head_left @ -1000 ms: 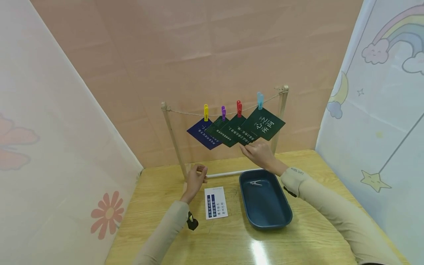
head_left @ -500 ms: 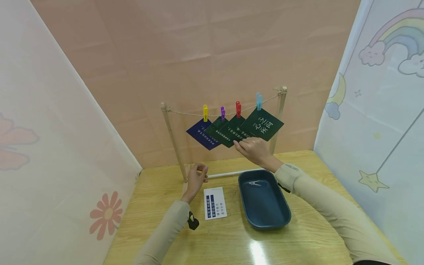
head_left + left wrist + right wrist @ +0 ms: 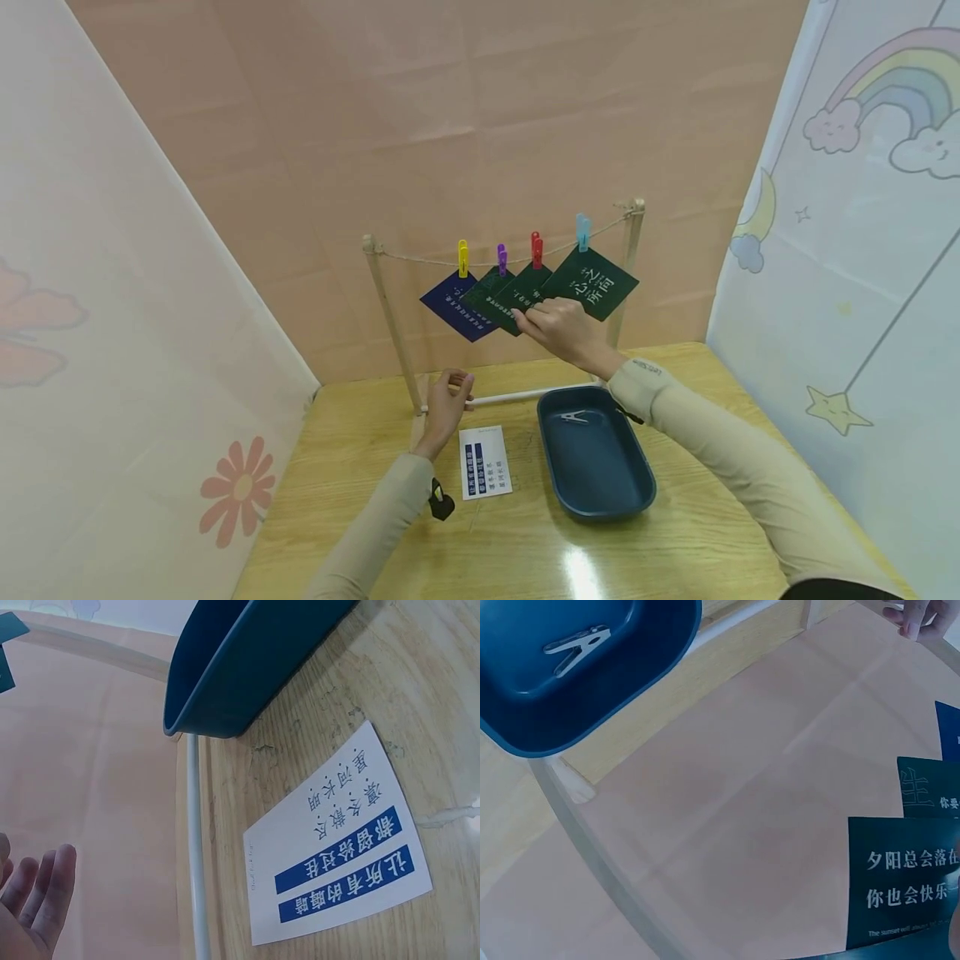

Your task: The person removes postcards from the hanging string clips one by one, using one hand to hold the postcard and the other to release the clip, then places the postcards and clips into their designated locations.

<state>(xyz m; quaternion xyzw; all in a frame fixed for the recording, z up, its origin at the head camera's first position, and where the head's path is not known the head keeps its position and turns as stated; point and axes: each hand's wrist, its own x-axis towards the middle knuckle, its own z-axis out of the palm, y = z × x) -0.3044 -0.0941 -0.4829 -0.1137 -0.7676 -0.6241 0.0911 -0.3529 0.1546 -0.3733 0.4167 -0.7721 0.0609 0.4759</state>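
On the wooden frame [image 3: 391, 317], four cards [image 3: 603, 287] are hung by clips [image 3: 462, 260], partly blocked by the right hand [image 3: 560, 327]; can't be told whether anything's pinched. Left hand [image 3: 444, 406] is held loose near the white bar [image 3: 196, 847].

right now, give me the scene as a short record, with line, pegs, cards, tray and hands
line: thin beige rope between two upright wooden posts
pegs, left to right in head view: yellow clothespin, purple clothespin, red clothespin, light blue clothespin
hanging: navy blue card and three dark green cards, overlapping in view
table: white rectangular printed card, lying flat
tray: dark blue, round-cornered tray, one pale clothespin inside
left hand: beside left post, nothing visibly held
right hand: before the green cards, contact unclear
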